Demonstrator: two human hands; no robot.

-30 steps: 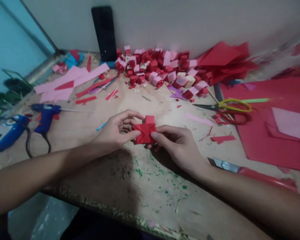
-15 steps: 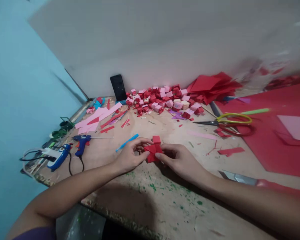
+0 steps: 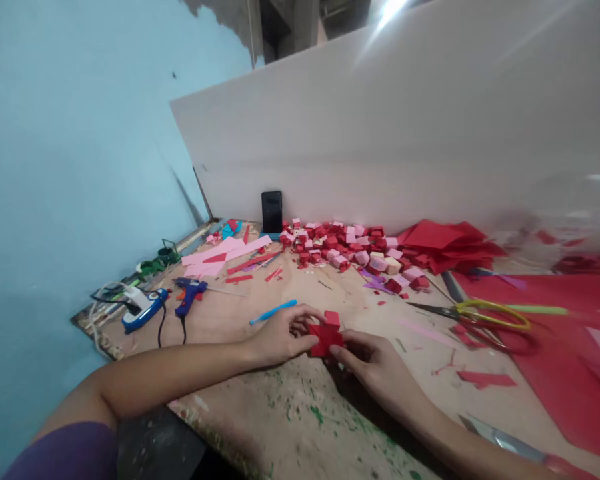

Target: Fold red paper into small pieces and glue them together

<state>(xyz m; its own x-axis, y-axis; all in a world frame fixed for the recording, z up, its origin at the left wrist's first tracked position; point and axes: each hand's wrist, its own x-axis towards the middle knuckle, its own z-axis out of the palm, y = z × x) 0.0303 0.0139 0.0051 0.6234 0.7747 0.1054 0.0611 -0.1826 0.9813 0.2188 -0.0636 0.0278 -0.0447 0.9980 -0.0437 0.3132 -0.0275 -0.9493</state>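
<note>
Folded red paper (image 3: 325, 339), one piece: held low over the surface (image 3: 220, 387), between both hands. Directions below read from this piece.

Left hand (image 3: 285, 340), at 9 o'clock: grip pinching the paper's near edge, thumb on its face, forefinger arched toward the top; remaining fingers curled, partly hidden.

Right hand (image 3: 375, 363), at 4 o'clock: grip pinching the opposite edge, thumb flat on the face, fingertips hidden behind.

Small red block (image 3: 331, 319), at 12 o'clock: against the paper's top edge; whether joined, cannot tell.

Blue stick (image 3: 274, 312), at 10 o'clock: just beyond the left hand.

Scissors (image 3: 480, 317), at 3 o'clock: well apart, lying on the surface.
</note>
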